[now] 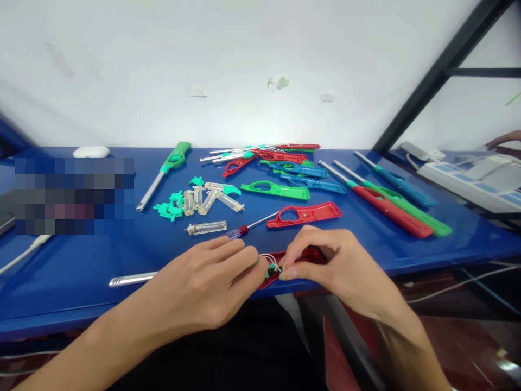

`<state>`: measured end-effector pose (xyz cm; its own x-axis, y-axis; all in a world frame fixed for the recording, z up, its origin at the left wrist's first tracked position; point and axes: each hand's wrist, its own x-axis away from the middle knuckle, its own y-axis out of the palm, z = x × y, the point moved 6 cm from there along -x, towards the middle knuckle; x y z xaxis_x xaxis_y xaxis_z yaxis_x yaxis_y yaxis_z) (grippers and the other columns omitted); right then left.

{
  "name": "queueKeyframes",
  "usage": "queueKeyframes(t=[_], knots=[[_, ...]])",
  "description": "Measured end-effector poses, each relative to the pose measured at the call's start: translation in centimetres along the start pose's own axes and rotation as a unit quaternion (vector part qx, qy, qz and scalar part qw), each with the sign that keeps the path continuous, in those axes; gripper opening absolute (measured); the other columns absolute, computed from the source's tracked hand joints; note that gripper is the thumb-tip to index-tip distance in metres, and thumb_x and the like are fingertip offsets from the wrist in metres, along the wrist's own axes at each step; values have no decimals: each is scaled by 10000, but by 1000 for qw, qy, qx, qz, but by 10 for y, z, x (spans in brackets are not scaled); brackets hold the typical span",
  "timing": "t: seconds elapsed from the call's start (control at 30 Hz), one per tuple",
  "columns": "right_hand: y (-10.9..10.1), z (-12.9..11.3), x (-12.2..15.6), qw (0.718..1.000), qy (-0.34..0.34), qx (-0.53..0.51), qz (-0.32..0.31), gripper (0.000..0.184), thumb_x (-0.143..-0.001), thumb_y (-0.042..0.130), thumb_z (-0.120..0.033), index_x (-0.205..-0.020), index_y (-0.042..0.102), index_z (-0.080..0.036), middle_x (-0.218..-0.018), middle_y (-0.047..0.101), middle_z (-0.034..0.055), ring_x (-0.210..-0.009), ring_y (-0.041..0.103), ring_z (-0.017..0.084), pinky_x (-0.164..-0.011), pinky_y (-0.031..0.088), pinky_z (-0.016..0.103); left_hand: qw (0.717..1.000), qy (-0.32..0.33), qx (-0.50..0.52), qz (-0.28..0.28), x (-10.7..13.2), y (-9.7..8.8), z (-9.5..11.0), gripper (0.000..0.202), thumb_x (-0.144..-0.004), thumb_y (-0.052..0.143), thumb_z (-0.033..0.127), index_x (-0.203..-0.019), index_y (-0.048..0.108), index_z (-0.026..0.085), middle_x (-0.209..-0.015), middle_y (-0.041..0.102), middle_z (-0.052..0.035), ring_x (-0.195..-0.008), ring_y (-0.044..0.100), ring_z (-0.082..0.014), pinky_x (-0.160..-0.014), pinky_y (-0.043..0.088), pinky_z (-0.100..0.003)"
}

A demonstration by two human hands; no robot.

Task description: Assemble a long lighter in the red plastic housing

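At the table's front edge, a red lighter half-shell [312, 254] lies between my hands, with white wires [269, 257] and a small green part inside. My left hand [215, 277] has its fingers closed on the shell's near end, where a metal lighter tube [132, 279] sticks out to the left. My right hand [325, 260] pinches a small black part [275, 271] with wires at it; the fingertips partly hide it. Just beyond are a screwdriver [244, 230] with a clear red and purple handle and another red half-shell [305, 214].
Clear fuel tanks [207, 227] and green clips [171, 207] lie left of centre. Coloured half-shells [277, 189] and metal tubes are piled behind. Assembled lighters [391, 209] lie at right, a green one [176, 158] at left. A power strip [472, 179] and another person's hand [504, 140] are far right.
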<state>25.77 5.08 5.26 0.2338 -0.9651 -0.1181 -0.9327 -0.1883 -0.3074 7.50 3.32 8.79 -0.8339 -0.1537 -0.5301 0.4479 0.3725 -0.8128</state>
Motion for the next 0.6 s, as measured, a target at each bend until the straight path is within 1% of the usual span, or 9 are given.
queueKeyframes(t=[0.1,0.23,0.33,0.43,0.53,0.6], knots=[[-2,1,2,1000,-2,23,11,161,-778,940,-219,-800,808,-308,-854,776,-103,-793,687,78,-748,502,171,1000,-3,6,-14,2,1,0,454,-1136,272,91,-1040,715,110,-790,681,-18,-681,659,-159,-654,524,-305],[-2,-4,9,996,-31,81,35,148,-826,918,-250,-810,793,-327,-847,781,-121,-790,689,82,-748,497,193,1000,-12,0,0,3,-1,-1,464,-1140,259,96,-1091,719,120,-828,702,-29,-699,662,-150,-725,536,-290],[0,-10,16,986,-85,139,45,129,-902,854,-234,-847,777,-322,-863,790,-126,-805,703,88,-762,524,203,999,-30,-5,11,3,-3,-3,477,-1137,258,83,-1048,723,135,-858,729,-38,-720,668,-150,-745,536,-288],[0,-13,23,971,-151,177,54,118,-955,794,-195,-937,762,-307,-924,803,-119,-861,721,93,-826,550,208,999,-32,0,13,2,-3,-2,502,-1135,260,78,-962,727,140,-842,727,-35,-720,663,-141,-700,533,-274],[1,-14,29,954,-212,205,60,128,-976,762,-165,-995,753,-292,-962,812,-103,-910,733,104,-903,553,223,1000,-25,1,17,3,-3,-1,468,-1131,296,81,-955,727,132,-849,727,-39,-742,671,-142,-687,542,-270],[0,-14,31,950,-224,210,60,133,-976,759,-166,-1016,756,-293,-963,815,-94,-921,739,115,-916,556,233,1000,-21,-2,12,3,-2,-1,441,-1127,317,77,-976,728,129,-859,730,-40,-758,681,-143,-693,551,-267]])
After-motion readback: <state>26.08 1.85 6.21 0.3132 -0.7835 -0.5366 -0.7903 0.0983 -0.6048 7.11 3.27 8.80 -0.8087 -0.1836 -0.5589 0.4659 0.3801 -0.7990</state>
